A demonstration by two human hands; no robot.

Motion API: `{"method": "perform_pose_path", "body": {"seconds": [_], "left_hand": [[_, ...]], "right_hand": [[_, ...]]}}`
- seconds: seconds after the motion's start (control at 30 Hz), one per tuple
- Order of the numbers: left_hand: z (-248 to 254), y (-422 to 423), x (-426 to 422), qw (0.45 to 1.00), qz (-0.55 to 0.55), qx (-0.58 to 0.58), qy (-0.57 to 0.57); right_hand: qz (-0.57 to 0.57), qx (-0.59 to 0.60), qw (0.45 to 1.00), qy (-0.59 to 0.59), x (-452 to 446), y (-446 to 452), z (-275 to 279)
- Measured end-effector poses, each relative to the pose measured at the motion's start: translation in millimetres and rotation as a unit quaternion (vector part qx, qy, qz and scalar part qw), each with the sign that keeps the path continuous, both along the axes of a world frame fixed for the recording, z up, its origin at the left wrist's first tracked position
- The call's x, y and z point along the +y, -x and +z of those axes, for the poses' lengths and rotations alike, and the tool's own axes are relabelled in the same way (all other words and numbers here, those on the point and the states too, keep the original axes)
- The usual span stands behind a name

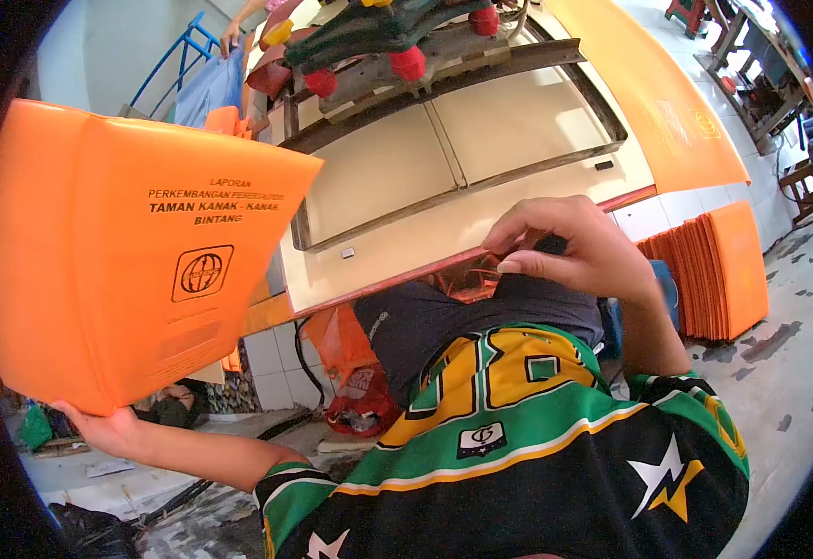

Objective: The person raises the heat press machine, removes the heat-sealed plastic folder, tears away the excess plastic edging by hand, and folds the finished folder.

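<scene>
My left hand (pixel 99 430) grips an orange plastic report cover (pixel 136 252) by its lower edge and holds it up at the left. Dark printed lettering and a round globe emblem show on its front. My right hand (pixel 574 247) is over the front edge of the worktable, thumb and index finger brought close together in a pinch. Whatever may be between those fingertips is too small to make out. Just below them, a piece of shiny orange plastic (pixel 467 279) lies by my lap. Before me, a dark metal frame (pixel 462 191) rests on the cream board (pixel 369 279).
A green machine part with red knobs (pixel 406 63) overhangs the frame. Orange sheeting (pixel 649 84) covers the table's right side. A stack of orange covers (pixel 704 275) stands at the right. Another person's hand (pixel 230 39) is beside blue cloth (pixel 211 88) at the back left.
</scene>
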State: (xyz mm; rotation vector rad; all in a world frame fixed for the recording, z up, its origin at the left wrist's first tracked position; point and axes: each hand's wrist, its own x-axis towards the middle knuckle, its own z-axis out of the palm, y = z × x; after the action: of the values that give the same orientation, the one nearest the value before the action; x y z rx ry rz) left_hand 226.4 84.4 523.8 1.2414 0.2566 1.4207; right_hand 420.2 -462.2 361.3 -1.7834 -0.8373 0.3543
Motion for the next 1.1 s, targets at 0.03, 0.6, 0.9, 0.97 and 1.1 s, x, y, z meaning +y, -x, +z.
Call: {"method": "perform_pose_path", "body": {"seconds": [0.03,0.6,0.9,0.97,1.1], "left_hand": [[0.4,-1.6,-2.7,1.000,0.009,0.004,0.023],[-153.5,-2.7,11.2,0.942,-0.317,0.019,0.107],[-185.8,-15.9,-32.8,0.674,-0.718,-0.025,0.171],[-192.5,-20.2,-44.4,0.679,-0.711,-0.026,0.179],[-209.8,-24.5,-72.0,0.688,-0.698,-0.011,0.198]], "right_hand": [[0.000,0.044,0.999,-0.022,2.3,-1.4,-1.7],[0.036,0.285,0.877,-0.385,75.3,26.3,-41.5],[0.072,0.098,0.922,-0.368,86.3,24.9,-23.3],[0.068,-0.035,0.917,-0.392,94.8,23.0,-18.9],[0.061,0.032,0.939,-0.338,98.5,29.9,-5.7]]}}
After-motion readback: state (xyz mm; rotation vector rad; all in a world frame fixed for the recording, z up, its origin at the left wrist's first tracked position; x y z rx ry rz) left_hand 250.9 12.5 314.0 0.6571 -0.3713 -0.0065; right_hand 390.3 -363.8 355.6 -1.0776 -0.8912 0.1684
